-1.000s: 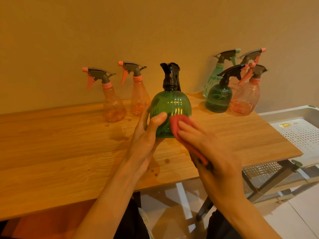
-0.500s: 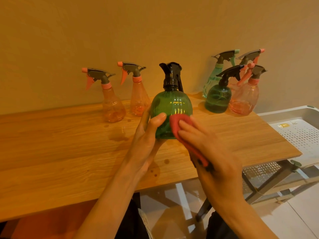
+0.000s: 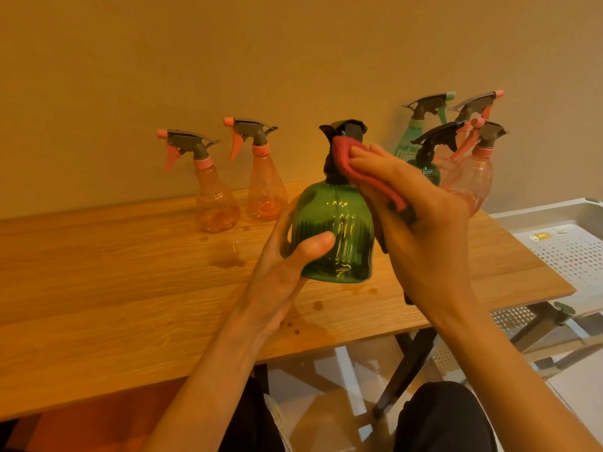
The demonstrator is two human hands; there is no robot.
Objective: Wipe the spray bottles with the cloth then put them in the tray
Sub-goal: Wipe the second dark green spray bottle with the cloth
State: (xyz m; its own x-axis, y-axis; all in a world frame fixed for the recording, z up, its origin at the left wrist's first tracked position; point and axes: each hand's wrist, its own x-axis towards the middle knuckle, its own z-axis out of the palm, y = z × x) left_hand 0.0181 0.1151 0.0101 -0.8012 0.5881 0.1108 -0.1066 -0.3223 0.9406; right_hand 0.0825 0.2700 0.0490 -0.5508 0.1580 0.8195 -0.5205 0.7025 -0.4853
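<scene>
- The red cloth (image 3: pixel 350 158) has moved up since a second ago: it was on the belly of the green bottle (image 3: pixel 336 238), and now it presses against the black spray head (image 3: pixel 346 130).
- The right hand (image 3: pixel 421 223) holds the cloth under its fingers, which lie fairly straight and push it against the head; its tail runs back under the palm.
- The left hand (image 3: pixel 287 272) grips the bottle's lower body, thumb across the front, and the bottle is now lifted above the table (image 3: pixel 98 288), near the middle.
- I judge the body wiped and the head in hand; the tray (image 3: pixel 554 216), far right, holds nothing visible.
- The other bottles, two pink bottles (image 3: pixel 241 197) at the left and a group at the right, wait by the wall.
- Hidden: the left fingers behind the bottle, most of the dark green bottle (image 3: pixel 427 171) behind the right hand, and the tray's right part, which is cut off.
</scene>
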